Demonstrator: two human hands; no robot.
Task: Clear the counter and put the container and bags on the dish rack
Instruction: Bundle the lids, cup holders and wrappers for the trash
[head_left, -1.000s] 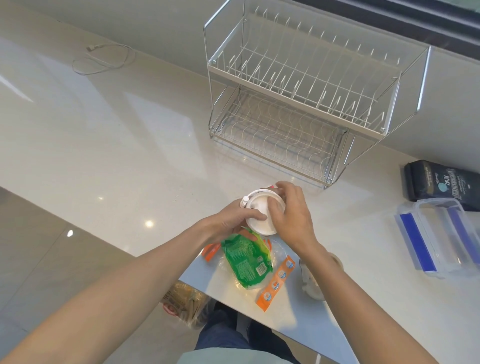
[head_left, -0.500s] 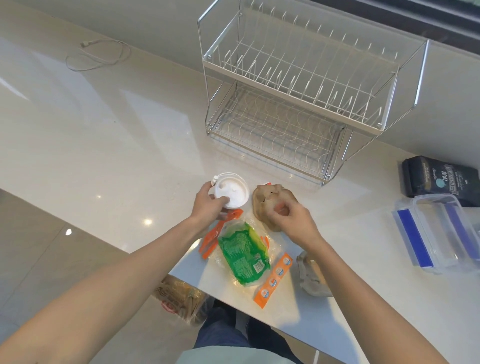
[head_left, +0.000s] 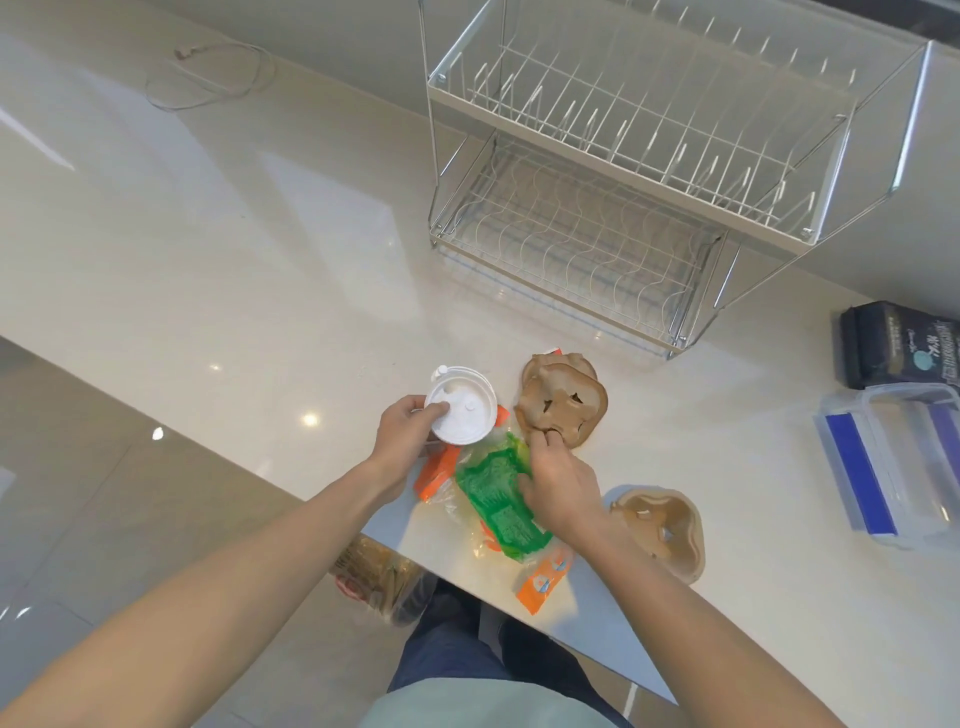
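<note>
Hands over bag clutter, counter edge.
Left hand (head_left: 402, 441) curled, gripping round white plastic lid (head_left: 461, 405); right hand (head_left: 558, 483) pinching brown moulded pulp tray (head_left: 563, 400), over green-printed clear plastic bag (head_left: 498, 504); wire dish rack (head_left: 623, 171) at 1 o'clock.

The pale, glossy counter (head_left: 249, 249) carries everything. A two-tier wire dish rack (head_left: 623, 171) stands at 1 o'clock against the back wall. A thin white cable (head_left: 208, 78) lies coiled at 11 o'clock. At 3 o'clock a dark packet (head_left: 898, 343) lies just behind a clear container (head_left: 893, 462) with blue clips. Near the front edge at centre lies a clear bag (head_left: 498, 499) with green contents and orange strips. One brown moulded tray (head_left: 563, 400) sits just behind the bag; another (head_left: 665, 530) lies at its 3 o'clock, near the edge.
</note>
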